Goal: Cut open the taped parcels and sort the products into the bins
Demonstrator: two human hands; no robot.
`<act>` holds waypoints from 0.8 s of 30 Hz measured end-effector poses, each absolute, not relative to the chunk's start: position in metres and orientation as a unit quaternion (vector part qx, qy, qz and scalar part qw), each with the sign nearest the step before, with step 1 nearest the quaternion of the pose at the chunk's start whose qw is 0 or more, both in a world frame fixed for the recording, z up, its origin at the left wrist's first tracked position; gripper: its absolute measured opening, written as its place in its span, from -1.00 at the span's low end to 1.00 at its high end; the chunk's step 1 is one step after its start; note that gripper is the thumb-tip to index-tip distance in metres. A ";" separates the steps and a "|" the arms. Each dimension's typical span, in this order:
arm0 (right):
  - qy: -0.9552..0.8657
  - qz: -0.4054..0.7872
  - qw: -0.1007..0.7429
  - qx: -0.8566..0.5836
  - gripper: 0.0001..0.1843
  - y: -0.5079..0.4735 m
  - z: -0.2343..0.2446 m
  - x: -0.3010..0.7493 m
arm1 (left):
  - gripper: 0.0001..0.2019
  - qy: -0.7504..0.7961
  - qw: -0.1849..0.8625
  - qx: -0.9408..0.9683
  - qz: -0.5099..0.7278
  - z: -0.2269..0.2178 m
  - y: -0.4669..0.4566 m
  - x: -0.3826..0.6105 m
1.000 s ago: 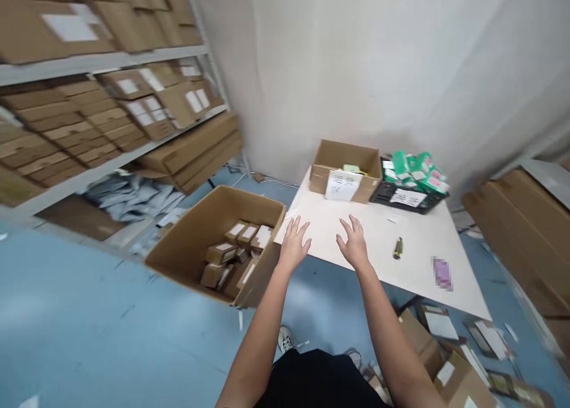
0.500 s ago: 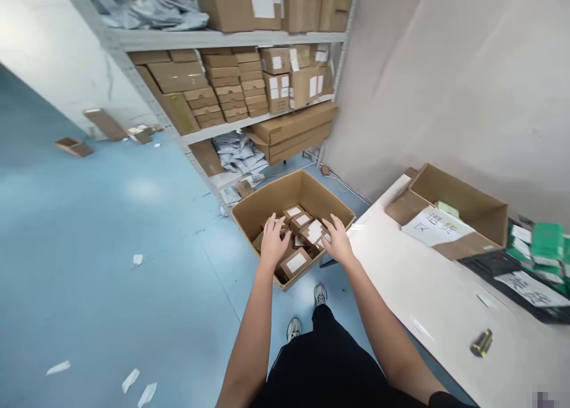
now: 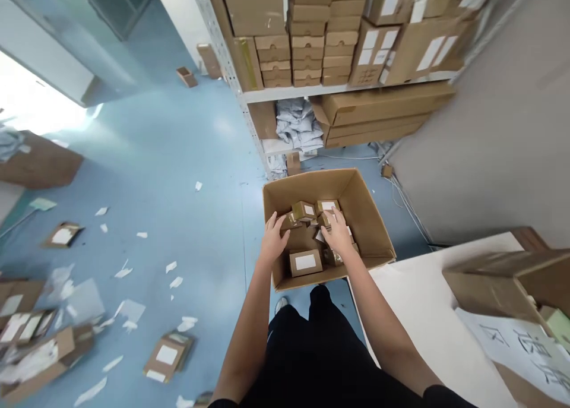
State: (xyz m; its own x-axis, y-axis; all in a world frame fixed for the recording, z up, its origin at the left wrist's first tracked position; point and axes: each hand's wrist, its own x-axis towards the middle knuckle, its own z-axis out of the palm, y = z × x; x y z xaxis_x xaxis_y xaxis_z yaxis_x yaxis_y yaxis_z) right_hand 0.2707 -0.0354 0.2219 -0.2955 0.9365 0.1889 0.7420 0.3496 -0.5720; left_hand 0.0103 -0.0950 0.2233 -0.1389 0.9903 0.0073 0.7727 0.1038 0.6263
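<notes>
A large open cardboard box (image 3: 369, 218) stands in front of me with several small brown cartons in it, some with white labels. My left hand (image 3: 274, 240) is inside its left part, fingers apart, near a small carton (image 3: 291, 220). Over the cartons on the right reaches my right hand (image 3: 338, 234), its fingers spread and curved close to a labelled carton (image 3: 328, 205). Whether the fingertips touch the cartons cannot be made out. Another labelled carton (image 3: 306, 262) lies at the near side of the box, between my forearms.
A metal shelf (image 3: 303, 92) with stacked cartons and grey bags rises behind the box. To the right are a white table (image 3: 418, 301) and an open carton (image 3: 485, 289) with a handwritten sheet. Paper scraps and a flattened carton (image 3: 167, 356) lie on the blue floor.
The view has turned left and down, showing more floor. Both hands remain over the big box, and the small cartons inside lie differently. The right hand has come nearer the left.
</notes>
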 end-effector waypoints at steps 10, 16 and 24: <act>-0.793 0.287 0.166 -0.510 -0.35 0.011 0.124 0.278 | -0.49 0.776 0.291 0.535 0.164 0.132 -0.113 0.046; -0.753 0.322 0.044 -0.572 -0.31 -0.005 0.013 0.279 | -0.45 0.781 0.395 0.477 0.071 0.019 -0.121 0.054; -0.639 0.421 -0.124 -0.632 -0.23 -0.057 -0.128 0.294 | -0.29 0.784 0.502 0.360 -0.064 -0.116 -0.146 0.077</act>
State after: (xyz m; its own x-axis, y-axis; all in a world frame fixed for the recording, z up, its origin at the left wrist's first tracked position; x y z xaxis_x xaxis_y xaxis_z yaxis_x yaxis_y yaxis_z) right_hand 0.2938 -0.0567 -0.1282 -0.1711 0.7021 -0.6913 0.9118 -0.1531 -0.3811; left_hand 0.0768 -0.1457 -0.1155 -0.2374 0.5007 -0.8324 0.6284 0.7326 0.2615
